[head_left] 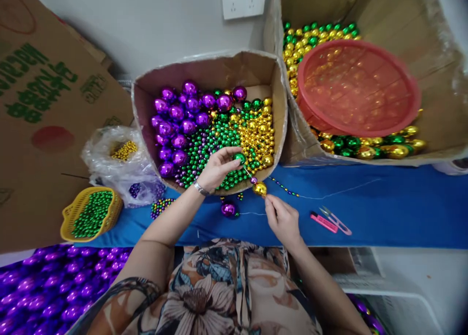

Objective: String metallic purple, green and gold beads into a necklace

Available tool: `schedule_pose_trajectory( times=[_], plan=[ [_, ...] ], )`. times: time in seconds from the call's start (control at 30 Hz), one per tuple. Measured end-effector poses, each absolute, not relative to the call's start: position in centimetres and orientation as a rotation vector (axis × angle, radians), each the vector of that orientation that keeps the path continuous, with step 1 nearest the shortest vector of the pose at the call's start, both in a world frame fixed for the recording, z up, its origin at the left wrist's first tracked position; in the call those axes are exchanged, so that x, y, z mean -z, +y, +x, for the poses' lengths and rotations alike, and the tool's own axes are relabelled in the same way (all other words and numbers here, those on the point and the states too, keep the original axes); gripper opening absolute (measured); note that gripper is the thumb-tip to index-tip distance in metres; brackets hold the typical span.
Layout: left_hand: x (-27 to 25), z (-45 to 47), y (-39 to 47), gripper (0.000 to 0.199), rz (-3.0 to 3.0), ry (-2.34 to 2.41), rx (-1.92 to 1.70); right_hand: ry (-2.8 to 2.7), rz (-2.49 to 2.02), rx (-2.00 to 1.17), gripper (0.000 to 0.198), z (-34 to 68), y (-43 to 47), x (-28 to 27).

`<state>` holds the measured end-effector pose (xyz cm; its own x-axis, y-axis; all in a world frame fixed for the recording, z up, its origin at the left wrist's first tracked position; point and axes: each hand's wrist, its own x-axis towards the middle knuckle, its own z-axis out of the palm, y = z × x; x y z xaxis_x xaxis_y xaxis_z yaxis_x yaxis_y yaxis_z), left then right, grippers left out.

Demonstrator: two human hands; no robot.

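Observation:
Between the thumb and fingers of my left hand (216, 170) is a shiny green bead (239, 158), held above the near edge of the open box. A thin straight needle (248, 172) runs from it to a small purple bead (253, 180) and a larger gold bead (260, 188). My right hand (284, 219) is closed in a pinch just below the gold bead, on the needle's near end or its thread. A white thread (252, 213) leads from there toward a big purple bead (228, 208) on the blue cloth.
The cardboard box (210, 64) holds purple, green and gold beads. A red basin (360, 86) sits in a larger box at right. Pink-handled snips (336, 221) and a pink cutter (323, 222) lie on the blue cloth (402, 203). A yellow basket (66, 227) holds green beads.

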<state>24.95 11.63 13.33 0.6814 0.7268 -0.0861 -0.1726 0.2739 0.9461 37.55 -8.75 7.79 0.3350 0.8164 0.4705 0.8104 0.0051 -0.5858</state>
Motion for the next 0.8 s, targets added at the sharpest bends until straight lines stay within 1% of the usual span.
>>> schedule_pose_trajectory(
  times=[0.23, 0.37, 0.47, 0.53, 0.6, 0.7, 0.8],
  plan=[
    [-12.8, 23.8, 11.3, 0.039, 1.206, 0.594, -0.681, -1.487, -1.820, 0.025, 0.021, 37.4, -9.0, -7.6],
    [-12.9, 23.2, 11.0, 0.038, 1.480, 0.602, -0.774, -1.538, -1.866, 0.120, 0.020, 37.2, -9.0, -7.3],
    [-13.1, 23.0, 10.0, 0.033, 1.627, 0.545, -0.731, -1.537, -1.883, 0.128, 0.019, 36.8, -8.7, -7.2],
    [-12.9, 22.9, 9.1, 0.028, 1.568, 0.529, -0.704, -1.506, -1.872, 0.056, 0.019, 36.5, -8.5, -7.2],
    [-12.6, 23.0, 8.2, 0.025, 1.392, 0.563, -0.693, -1.454, -1.861, -0.080, 0.018, 36.1, -8.4, -7.3],
    [-12.3, 23.2, 7.5, 0.034, 1.118, 0.600, -0.655, -1.419, -1.838, -0.301, 0.019, 35.9, -8.6, -7.6],
    [-12.3, 23.3, 7.3, 0.042, 1.019, 0.605, -0.667, -1.457, -1.770, -0.400, 0.022, 35.9, -8.9, -7.8]
  ],
)
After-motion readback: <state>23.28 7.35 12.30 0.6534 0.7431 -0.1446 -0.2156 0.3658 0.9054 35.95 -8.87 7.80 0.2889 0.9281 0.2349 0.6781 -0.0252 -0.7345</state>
